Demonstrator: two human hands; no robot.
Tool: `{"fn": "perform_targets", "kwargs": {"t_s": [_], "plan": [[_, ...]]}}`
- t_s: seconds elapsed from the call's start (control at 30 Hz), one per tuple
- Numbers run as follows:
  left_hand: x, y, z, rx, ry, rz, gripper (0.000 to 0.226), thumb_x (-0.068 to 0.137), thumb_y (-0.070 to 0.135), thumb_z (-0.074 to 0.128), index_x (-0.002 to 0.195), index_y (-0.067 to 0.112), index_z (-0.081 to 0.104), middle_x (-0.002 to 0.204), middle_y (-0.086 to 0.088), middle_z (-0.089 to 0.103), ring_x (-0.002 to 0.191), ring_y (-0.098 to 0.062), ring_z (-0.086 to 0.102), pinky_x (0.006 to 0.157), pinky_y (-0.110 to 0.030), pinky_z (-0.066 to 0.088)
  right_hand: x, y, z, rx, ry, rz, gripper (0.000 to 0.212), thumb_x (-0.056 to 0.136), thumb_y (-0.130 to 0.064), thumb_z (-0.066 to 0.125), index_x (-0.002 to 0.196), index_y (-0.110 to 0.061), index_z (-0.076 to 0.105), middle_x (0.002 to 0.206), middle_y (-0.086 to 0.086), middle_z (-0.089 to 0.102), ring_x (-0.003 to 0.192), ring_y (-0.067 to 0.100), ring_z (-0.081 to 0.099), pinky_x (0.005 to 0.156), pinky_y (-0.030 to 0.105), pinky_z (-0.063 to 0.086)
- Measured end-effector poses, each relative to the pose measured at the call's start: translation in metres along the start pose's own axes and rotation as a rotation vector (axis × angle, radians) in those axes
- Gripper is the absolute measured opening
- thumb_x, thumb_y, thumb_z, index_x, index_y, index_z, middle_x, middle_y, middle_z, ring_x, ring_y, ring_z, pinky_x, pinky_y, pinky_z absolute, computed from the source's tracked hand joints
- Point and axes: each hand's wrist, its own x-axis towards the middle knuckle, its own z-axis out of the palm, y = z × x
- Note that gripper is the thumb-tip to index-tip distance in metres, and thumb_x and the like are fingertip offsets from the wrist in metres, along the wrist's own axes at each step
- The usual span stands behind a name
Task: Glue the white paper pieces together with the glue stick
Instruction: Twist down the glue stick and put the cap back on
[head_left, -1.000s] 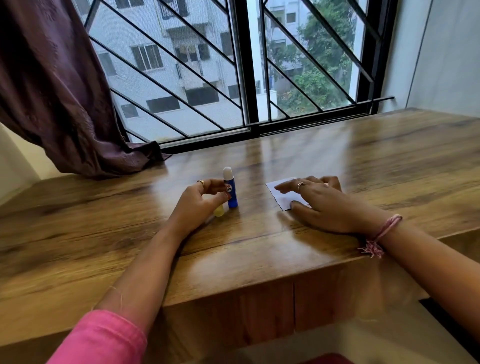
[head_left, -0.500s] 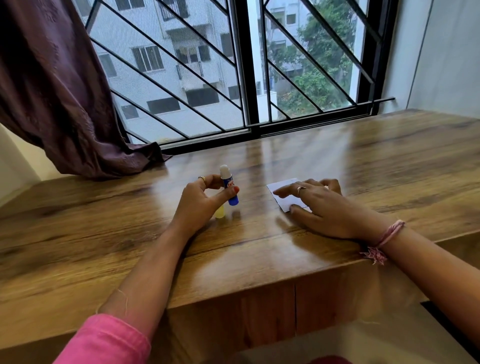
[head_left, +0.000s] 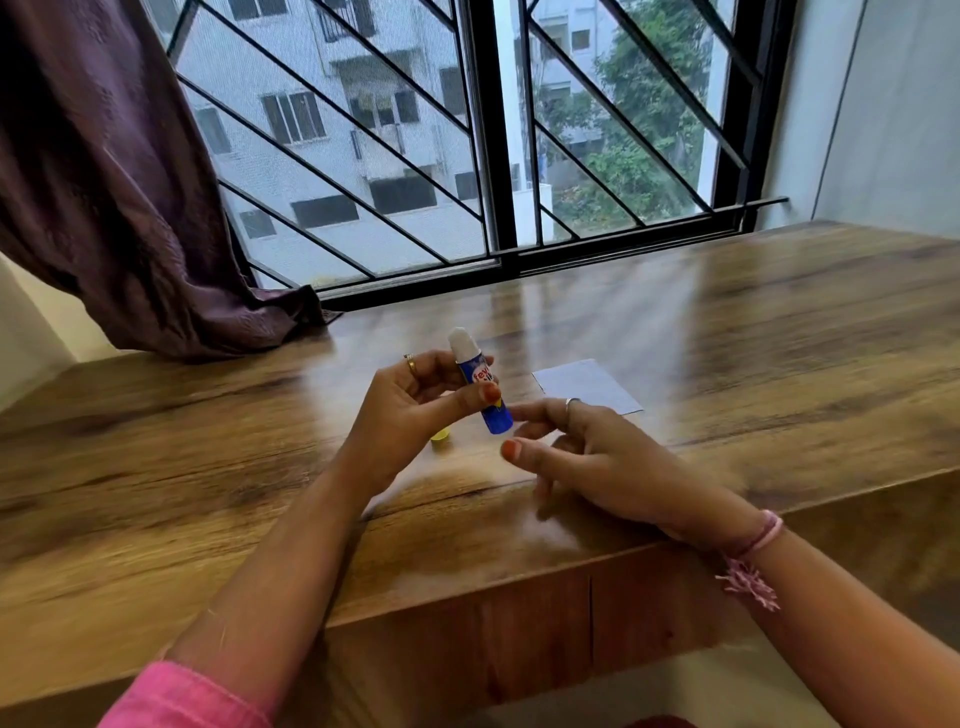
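My left hand (head_left: 415, 410) grips a blue glue stick (head_left: 480, 389) above the wooden table (head_left: 779, 338); its white tip is bare and points up. The yellow cap (head_left: 440, 439) lies on the table just under that hand. My right hand (head_left: 587, 457) hovers beside the stick's lower end with thumb and forefinger spread and nothing held. A white paper piece (head_left: 584, 385) lies flat on the table just beyond my right hand, uncovered.
A dark purple curtain (head_left: 114, 197) drapes onto the table's far left corner. A barred window (head_left: 493, 156) runs along the back edge. A pale wall (head_left: 883, 104) stands at the right. The table's front edge runs under my wrists.
My left hand has lifted the glue stick off the table and tilted it. My right hand has left the paper and moved left toward the stick's base.
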Motion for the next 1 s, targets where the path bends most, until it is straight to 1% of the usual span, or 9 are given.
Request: {"fn": "perform_targets", "kwargs": {"t_s": [0.1,0.2,0.37,0.5,0.57,0.7,0.77,0.87,1.0], "plan": [[-0.001,0.0,0.001,-0.035,-0.066,-0.031,0.023,0.072,0.025,0.077,0.095,0.025,0.073,0.102,-0.004,0.074,0.099,-0.02,0.07,0.083,-0.024,0.054,0.003,-0.002,0.008,-0.04,0.018,-0.018,0.03,0.088,-0.034,0.061,0.116,-0.024,0.059,0.087,-0.015,0.067,0.057,0.001,0.061,0.057,0.009,0.044],[-0.002,0.0,0.002,-0.068,-0.118,-0.084,0.031,0.069,0.036,0.081,0.098,0.027,0.073,0.104,-0.004,0.074,0.103,-0.022,0.068,0.088,-0.03,0.054,0.004,-0.001,0.008,-0.059,0.035,-0.019,0.02,0.088,-0.037,0.06,0.107,-0.029,0.062,0.068,-0.016,0.065,0.055,0.001,0.058,0.056,0.011,0.043],[0.0,0.002,0.002,-0.285,-0.263,-0.162,0.04,0.079,0.032,0.073,0.116,0.017,0.068,0.119,-0.011,0.068,0.115,-0.025,0.062,0.091,-0.028,0.051,0.002,-0.002,0.005,0.016,0.021,0.012,0.023,0.089,-0.033,0.06,0.105,-0.019,0.068,0.083,-0.004,0.07,0.053,0.005,0.053,0.053,0.013,0.042],[-0.001,0.002,0.002,-0.272,-0.255,-0.185,0.03,0.083,0.024,0.068,0.111,0.017,0.071,0.112,-0.011,0.071,0.108,-0.022,0.066,0.089,-0.025,0.052,0.003,0.0,0.004,0.005,0.039,0.054,0.02,0.085,-0.032,0.067,0.096,-0.017,0.072,0.048,-0.015,0.056,0.041,-0.001,0.044,0.044,0.006,0.031],[-0.002,0.001,0.002,-0.235,-0.239,-0.173,0.028,0.082,0.025,0.069,0.109,0.017,0.071,0.109,-0.011,0.072,0.107,-0.022,0.067,0.089,-0.026,0.052,0.004,0.0,0.006,-0.009,0.077,0.063,0.017,0.082,-0.031,0.071,0.092,-0.018,0.072,0.039,-0.019,0.05,0.037,-0.004,0.044,0.041,0.004,0.029],[-0.001,0.0,0.003,-0.176,-0.205,-0.144,0.028,0.08,0.025,0.069,0.107,0.02,0.072,0.107,-0.01,0.073,0.108,-0.023,0.066,0.09,-0.028,0.053,0.007,0.0,0.013,-0.13,0.268,0.056,0.025,0.066,-0.04,0.082,0.077,-0.025,0.067,0.057,-0.014,0.062,0.049,-0.008,0.052,0.05,0.007,0.038],[0.0,0.001,0.003,-0.201,-0.209,-0.136,0.028,0.08,0.03,0.072,0.106,0.02,0.072,0.106,-0.008,0.073,0.108,-0.023,0.066,0.09,-0.029,0.053,0.007,-0.001,0.015,-0.166,0.32,0.035,0.032,0.064,-0.043,0.083,0.08,-0.023,0.065,0.064,-0.008,0.062,0.05,-0.005,0.054,0.051,0.011,0.041],[0.0,0.003,0.001,-0.247,-0.208,-0.125,0.039,0.075,0.038,0.076,0.108,0.019,0.071,0.106,-0.008,0.073,0.109,-0.023,0.065,0.091,-0.029,0.052,0.004,-0.005,0.014,-0.093,0.26,0.01,0.034,0.068,-0.042,0.081,0.088,-0.02,0.064,0.067,-0.006,0.065,0.045,0.001,0.058,0.048,0.013,0.043],[0.0,0.003,0.001,-0.275,-0.201,-0.121,0.042,0.073,0.039,0.078,0.108,0.017,0.072,0.105,-0.008,0.073,0.108,-0.022,0.066,0.09,-0.028,0.053,0.001,-0.007,0.013,-0.061,0.13,0.024,0.03,0.079,-0.036,0.073,0.101,-0.017,0.067,0.044,-0.022,0.058,0.034,-0.002,0.05,0.041,0.005,0.032]]}}
